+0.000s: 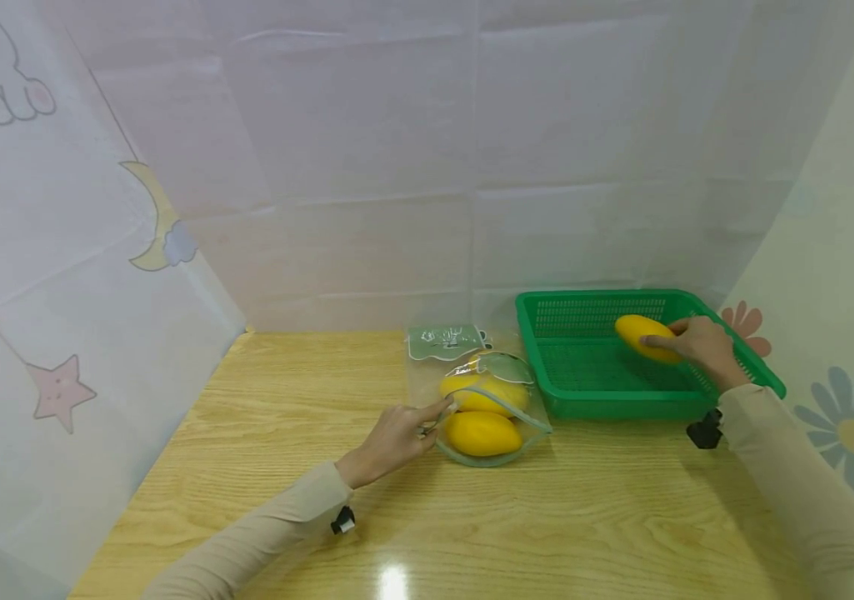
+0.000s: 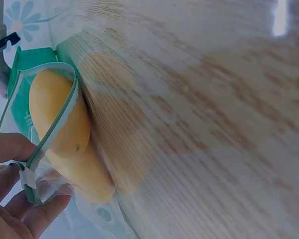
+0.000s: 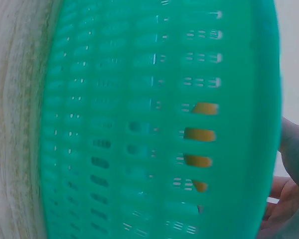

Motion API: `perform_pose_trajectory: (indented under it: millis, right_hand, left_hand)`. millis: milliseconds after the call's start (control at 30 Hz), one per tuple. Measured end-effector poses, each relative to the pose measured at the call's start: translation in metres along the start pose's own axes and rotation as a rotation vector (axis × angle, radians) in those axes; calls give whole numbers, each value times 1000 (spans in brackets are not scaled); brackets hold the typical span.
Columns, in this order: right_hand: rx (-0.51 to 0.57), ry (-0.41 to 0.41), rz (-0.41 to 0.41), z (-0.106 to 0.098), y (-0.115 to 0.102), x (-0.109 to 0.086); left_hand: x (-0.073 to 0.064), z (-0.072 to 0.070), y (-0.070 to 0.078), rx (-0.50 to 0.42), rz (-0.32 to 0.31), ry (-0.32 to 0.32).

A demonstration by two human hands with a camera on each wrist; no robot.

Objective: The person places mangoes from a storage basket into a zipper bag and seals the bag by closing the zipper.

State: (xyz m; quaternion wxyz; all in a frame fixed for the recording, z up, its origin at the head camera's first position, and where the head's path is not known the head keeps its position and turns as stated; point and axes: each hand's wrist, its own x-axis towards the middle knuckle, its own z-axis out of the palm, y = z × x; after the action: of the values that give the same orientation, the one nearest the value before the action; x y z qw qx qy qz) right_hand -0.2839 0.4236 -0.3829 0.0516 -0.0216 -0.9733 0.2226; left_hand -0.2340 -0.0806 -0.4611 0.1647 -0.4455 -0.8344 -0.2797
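Observation:
A clear zip bag (image 1: 447, 342) with a green printed patch lies on the table, its mouth gaping toward me. Several yellow mangoes (image 1: 482, 435) sit inside it. My left hand (image 1: 395, 439) pinches the left corner of the mouth; the left wrist view shows the white slider (image 2: 27, 177) between thumb and fingers. Over at the right, my right hand (image 1: 706, 347) grips another yellow mango (image 1: 646, 337) within the green basket (image 1: 621, 407), near its right side. Through the basket's slots in the right wrist view, bits of that mango (image 3: 199, 134) show; the basket wall hides the rest.
The basket stands against the back wall, right beside the bag. Wooden tabletop (image 1: 284, 392) stretches left and in front of the bag. Printed sheets cover the walls (image 1: 359, 167) around the table. A black wrist camera (image 1: 706, 429) hangs by the basket's front rim.

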Motion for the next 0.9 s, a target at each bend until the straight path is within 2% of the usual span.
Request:
perform_pose_trajectory:
  millis: [400,700,900]
  right_hand:
    - [2,-1,-45,-2,-13,-1]
    - [30,-11,-56,-4,-22,-3]
    - [10,-7,-60,-3,-25,-2]
  left_hand:
    - [0,-1,1,0,-17,-14]
    - [0,0,-1,4,-2,0]
    - [0,2,-2,9,8,4]
